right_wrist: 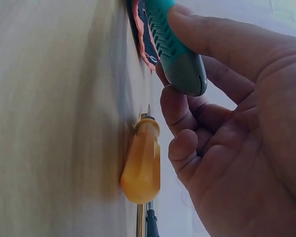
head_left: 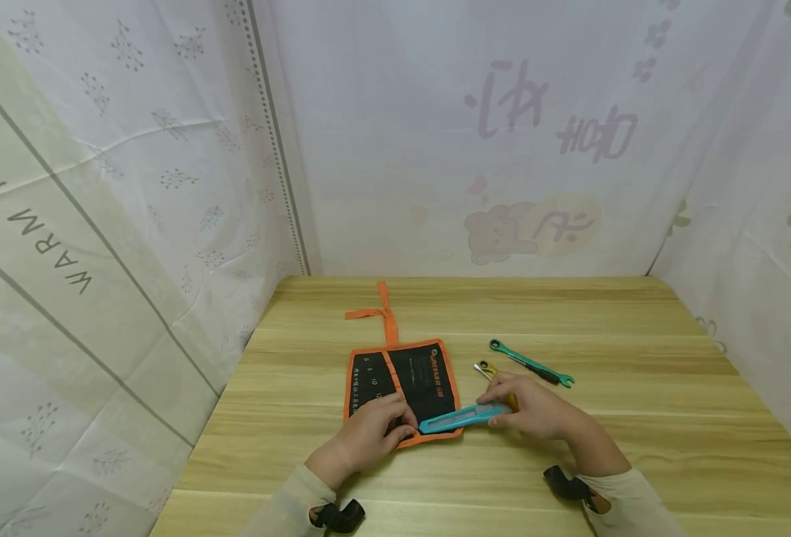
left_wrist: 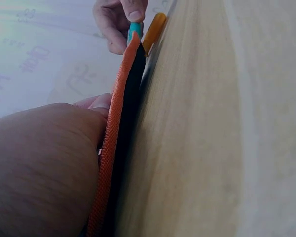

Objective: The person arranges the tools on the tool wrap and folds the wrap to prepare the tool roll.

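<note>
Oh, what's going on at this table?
Someone is handling a teal utility knife with their right hand, its front end over a black tool pouch with orange trim. Their left hand pinches the pouch near the knife's tip; whether that tip is inside a pocket, I can't tell. A yellow-handled screwdriver lies on the table by the right hand, with a green ratcheting wrench farther back.

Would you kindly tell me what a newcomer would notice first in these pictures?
Probably the orange-edged pouch on the wooden table, and the turquoise knife that the right hand holds at the pouch's near right corner. A green wrench lies farther right. In the right wrist view, a yellow handle shows just below the knife.
</note>
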Tool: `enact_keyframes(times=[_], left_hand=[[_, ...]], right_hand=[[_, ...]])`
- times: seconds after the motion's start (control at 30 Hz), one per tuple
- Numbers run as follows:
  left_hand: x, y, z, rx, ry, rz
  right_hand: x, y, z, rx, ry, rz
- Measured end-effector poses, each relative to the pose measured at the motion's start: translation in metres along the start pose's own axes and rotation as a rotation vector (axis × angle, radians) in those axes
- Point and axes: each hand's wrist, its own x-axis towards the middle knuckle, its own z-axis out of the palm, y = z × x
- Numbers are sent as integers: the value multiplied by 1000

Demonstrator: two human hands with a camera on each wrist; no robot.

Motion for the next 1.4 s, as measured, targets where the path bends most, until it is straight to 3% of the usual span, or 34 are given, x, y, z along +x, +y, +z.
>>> enact_keyframes(times=[0.37, 0.83, 1.4], left_hand=[[1, 3, -2, 39, -7, 12], [0, 1, 1, 53, 15, 34], [0, 1, 1, 53, 29, 42]], right_hand=[[6, -9, 10, 86, -39, 30], [12, -16, 23, -15, -11, 20], [15, -20, 30, -37, 62, 80]])
